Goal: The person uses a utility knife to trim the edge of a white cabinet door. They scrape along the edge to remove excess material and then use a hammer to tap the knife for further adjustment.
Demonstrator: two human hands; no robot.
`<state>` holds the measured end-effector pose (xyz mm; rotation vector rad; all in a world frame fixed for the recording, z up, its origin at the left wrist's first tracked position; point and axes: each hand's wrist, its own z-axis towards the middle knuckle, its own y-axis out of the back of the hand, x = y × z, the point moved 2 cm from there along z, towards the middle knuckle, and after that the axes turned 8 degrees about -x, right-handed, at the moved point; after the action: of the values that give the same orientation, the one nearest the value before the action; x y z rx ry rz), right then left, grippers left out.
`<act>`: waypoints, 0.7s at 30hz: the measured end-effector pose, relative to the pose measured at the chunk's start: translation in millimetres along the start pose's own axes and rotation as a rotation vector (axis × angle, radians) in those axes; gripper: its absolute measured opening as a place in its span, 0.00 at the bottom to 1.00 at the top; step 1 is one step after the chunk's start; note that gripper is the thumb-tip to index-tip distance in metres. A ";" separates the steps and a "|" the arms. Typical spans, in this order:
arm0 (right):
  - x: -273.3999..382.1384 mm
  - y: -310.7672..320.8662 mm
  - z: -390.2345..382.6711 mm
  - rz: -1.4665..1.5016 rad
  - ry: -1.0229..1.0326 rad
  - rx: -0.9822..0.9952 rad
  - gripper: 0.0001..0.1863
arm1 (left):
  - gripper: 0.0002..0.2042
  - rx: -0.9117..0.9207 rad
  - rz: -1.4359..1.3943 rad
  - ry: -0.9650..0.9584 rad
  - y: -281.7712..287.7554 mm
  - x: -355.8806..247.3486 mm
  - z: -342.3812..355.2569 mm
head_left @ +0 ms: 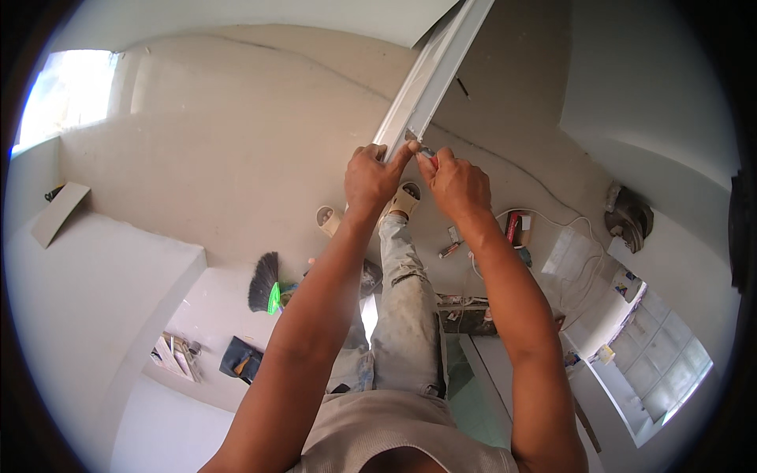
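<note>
A long, white metal-looking profile (437, 67) extends away from me toward the top of the view. My left hand (371, 177) is closed around its near end, thumb beside a small metal blade. My right hand (461, 185) grips a tool with a red handle (433, 161), whose blade rests against the profile's edge. The blade's exact shape is partly hidden by my fingers. Beneath my arms are my legs in stained, torn pale trousers (402, 299) and my feet in beige sandals (327, 217).
A grey cable (520, 169) runs over the floor. At lower left lie a black broom (265, 280) and a dark pouch (240, 359). To the right are a red-and-black box (516, 229), a small hand tool (449, 248) and a dark bag (627, 217). A white ledge (158, 252) borders the left.
</note>
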<state>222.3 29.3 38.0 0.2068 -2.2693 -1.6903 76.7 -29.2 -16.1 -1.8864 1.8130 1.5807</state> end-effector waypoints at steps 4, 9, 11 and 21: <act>-7.2 -13.4 -7.9 0.128 0.040 -0.055 0.24 | 0.34 -0.014 -0.076 -0.086 -7.2 11.9 -0.4; -3.4 -1.0 -9.5 -0.003 0.003 0.016 0.23 | 0.35 0.000 -0.040 -0.050 2.4 1.1 -4.2; -5.1 -3.9 -8.8 -0.021 0.019 0.002 0.24 | 0.34 -0.016 -0.011 0.017 4.7 -0.9 -8.6; -12.8 -9.8 -5.5 -0.030 0.079 -0.065 0.23 | 0.33 0.029 -0.107 -0.183 -2.0 10.6 -4.5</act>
<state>235.6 25.1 28.1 0.2898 -2.1613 -1.7359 78.4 -38.8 -22.5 -1.7316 1.6247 1.6221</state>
